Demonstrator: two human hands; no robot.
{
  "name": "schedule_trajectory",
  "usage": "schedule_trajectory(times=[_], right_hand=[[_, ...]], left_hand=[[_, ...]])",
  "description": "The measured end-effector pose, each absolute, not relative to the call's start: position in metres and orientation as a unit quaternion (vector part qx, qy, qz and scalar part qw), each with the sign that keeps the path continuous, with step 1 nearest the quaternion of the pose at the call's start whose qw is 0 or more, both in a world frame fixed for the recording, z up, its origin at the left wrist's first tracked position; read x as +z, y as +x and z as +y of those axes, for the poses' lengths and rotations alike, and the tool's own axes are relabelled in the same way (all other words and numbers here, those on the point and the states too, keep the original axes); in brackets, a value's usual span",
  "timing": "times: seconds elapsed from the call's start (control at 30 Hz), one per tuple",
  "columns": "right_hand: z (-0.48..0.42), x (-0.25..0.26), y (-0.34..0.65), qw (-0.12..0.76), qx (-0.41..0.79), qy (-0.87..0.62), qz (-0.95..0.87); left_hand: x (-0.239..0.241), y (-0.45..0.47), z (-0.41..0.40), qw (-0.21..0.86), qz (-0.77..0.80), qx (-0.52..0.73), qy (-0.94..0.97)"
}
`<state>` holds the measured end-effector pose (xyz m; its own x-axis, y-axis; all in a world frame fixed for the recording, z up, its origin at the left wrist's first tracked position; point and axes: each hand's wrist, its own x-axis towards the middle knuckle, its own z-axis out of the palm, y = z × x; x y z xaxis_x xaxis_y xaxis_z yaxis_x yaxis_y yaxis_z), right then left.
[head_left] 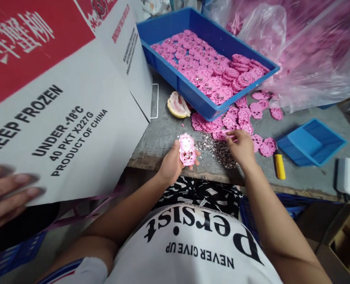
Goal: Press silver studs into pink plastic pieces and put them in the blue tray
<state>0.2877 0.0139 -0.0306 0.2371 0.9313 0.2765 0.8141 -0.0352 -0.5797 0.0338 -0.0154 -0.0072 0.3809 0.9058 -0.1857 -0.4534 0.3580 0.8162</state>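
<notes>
My left hand (172, 161) grips a flat pink plastic piece (187, 149) with small metal bits on its face, held just over the table's front edge. My right hand (240, 146) rests on the table to the right, fingers pinched together at a loose pink piece (223, 134); what they pinch is too small to make out. Between the hands lies a heap of tiny shiny metal parts (219, 148). More loose pink pieces (242, 118) are scattered behind my right hand.
A blue tray (192, 92) full of pink pieces stands behind. A big cardboard box (59, 98) fills the left, another person's hand (6, 193) on it. Also here: fruit piece (177, 105), yellow-handled tool (279, 165), small blue tray (311, 142), clear bags of pink parts (311, 51).
</notes>
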Motion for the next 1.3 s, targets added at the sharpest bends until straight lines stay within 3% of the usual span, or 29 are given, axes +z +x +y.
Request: schedule_trajectory(times=[0.27,0.6,0.83,1.13,1.3], right_hand=[[-0.007,-0.035,0.255,0.305,0.136,-0.669,-0.664],[-0.005,-0.037,0.238,0.281,0.113,-0.632,-0.713],[-0.027,-0.03,0.281,0.372,0.133,-0.741,-0.543],[-0.058,-0.032,0.33,0.394,0.116,-0.806,-0.426],[-0.072,-0.039,0.331,0.347,0.153,-0.802,-0.462]], left_hand=[[-0.004,0.042,-0.014,0.771,0.314,0.446,0.33],[-0.002,0.023,0.001,0.674,0.378,0.562,0.293],[-0.005,0.023,-0.003,0.684,0.392,0.543,0.289],[-0.01,0.044,-0.015,0.737,0.365,0.467,0.325],[-0.013,0.049,-0.021,0.733,0.377,0.452,0.342]])
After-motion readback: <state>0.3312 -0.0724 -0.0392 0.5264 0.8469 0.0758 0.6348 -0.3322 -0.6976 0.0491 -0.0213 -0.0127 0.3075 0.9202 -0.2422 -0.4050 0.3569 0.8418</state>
